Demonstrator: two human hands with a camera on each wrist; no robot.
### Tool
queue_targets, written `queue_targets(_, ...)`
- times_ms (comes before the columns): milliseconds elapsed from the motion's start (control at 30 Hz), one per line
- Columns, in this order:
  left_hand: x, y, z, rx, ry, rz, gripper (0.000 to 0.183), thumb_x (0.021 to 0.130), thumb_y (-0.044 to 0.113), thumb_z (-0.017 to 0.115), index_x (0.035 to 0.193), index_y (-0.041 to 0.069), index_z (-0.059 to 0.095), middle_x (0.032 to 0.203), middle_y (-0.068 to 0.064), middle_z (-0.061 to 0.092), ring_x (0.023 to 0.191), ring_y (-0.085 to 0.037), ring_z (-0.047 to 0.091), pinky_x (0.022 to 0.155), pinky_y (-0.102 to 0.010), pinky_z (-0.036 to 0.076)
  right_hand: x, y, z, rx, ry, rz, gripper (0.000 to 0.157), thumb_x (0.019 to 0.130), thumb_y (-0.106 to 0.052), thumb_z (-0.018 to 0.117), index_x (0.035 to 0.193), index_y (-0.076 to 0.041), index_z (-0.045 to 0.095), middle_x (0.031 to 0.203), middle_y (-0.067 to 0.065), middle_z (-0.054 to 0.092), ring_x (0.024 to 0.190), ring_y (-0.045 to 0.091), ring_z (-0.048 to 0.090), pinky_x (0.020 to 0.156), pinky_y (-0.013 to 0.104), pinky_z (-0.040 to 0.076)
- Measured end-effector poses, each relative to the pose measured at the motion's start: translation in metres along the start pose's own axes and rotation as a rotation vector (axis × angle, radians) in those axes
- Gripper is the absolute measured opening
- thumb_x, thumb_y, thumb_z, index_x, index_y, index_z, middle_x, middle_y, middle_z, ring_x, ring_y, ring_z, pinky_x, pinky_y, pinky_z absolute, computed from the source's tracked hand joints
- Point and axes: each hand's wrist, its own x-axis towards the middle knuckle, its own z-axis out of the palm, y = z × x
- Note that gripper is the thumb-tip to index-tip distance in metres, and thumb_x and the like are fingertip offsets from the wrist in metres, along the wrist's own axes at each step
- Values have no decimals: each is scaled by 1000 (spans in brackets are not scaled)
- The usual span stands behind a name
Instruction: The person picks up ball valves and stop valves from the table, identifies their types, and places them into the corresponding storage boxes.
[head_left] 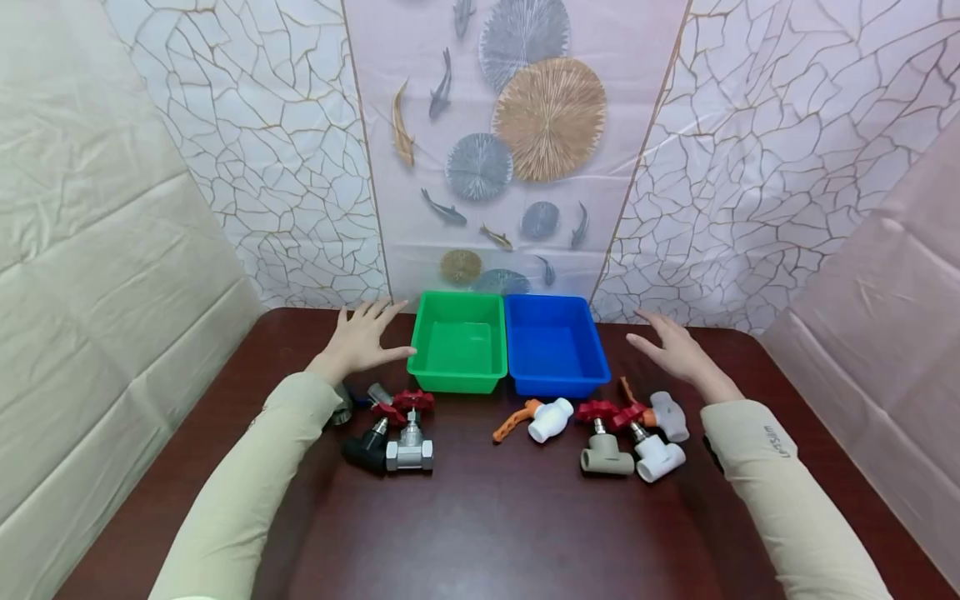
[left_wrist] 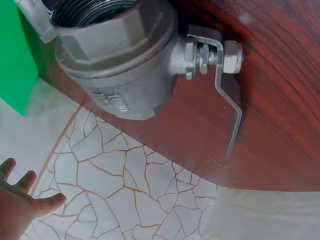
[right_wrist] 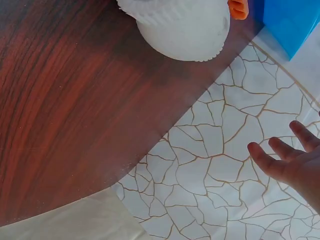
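My left hand (head_left: 363,340) is spread out by the left rim of the green bin (head_left: 459,382), its thumb overlapping that rim in the head view. A steel ball valve (left_wrist: 117,65) with a bent metal lever fills the top of the left wrist view. Close by lie a black valve (head_left: 365,450) and a silver valve (head_left: 410,450), both with red handwheels. Fingers extended and holding nothing, my right hand (head_left: 681,358) hovers right of the blue bin (head_left: 561,387). Nearest it is a pale grey ball valve (head_left: 670,417) with an orange handle.
A white ball valve (head_left: 551,420) with an orange lever lies before the blue bin. Right of it are a beige valve (head_left: 606,457) and a white valve (head_left: 658,458) with red handwheels. A patterned cloth (head_left: 300,167) hangs behind the dark wooden table (head_left: 480,533).
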Motion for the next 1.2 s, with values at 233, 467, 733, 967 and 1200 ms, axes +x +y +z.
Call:
queue_targets(233, 3, 3, -13, 3, 38, 24, 86, 71, 73, 43, 141, 30, 18, 144, -10, 25, 131, -36, 21, 97, -66, 13, 2, -14, -6, -18, 13, -43, 70, 89, -48, 41, 139, -3, 21, 139, 28, 24, 126, 46, 21, 97, 62, 19)
queue_targets(467, -3, 6, -18, 5, 29, 52, 88, 70, 75, 41, 141, 28, 20, 144, -9, 25, 131, -35, 22, 100, -63, 14, 1, -31, -8, -37, 43, -113, 65, 89, -45, 44, 137, -5, 28, 137, 25, 30, 125, 43, 25, 98, 60, 21)
queue_targets(733, -12, 11, -19, 28, 55, 103, 84, 71, 73, 43, 140, 30, 21, 141, -7, 31, 128, -32, 28, 98, -60, 18, -2, -38, -1, -46, 44, -148, 62, 89, -43, 44, 136, -5, 29, 136, 24, 33, 124, 42, 29, 97, 59, 24)
queue_targets(967, -21, 19, -16, 27, 105, 134, 77, 75, 66, 47, 138, 26, 29, 137, -7, 36, 124, -32, 34, 97, -59, 25, -5, -46, 7, -48, 34, -158, 61, 90, -43, 43, 137, -7, 30, 136, 22, 33, 124, 41, 30, 96, 59, 26)
queue_targets(1200, -27, 29, -14, 27, 114, 174, 78, 75, 71, 40, 138, 27, 28, 137, -8, 35, 123, -32, 35, 96, -56, 28, -6, -54, 11, -50, 65, -191, 60, 89, -45, 43, 136, -9, 32, 135, 21, 35, 124, 40, 31, 95, 60, 27)
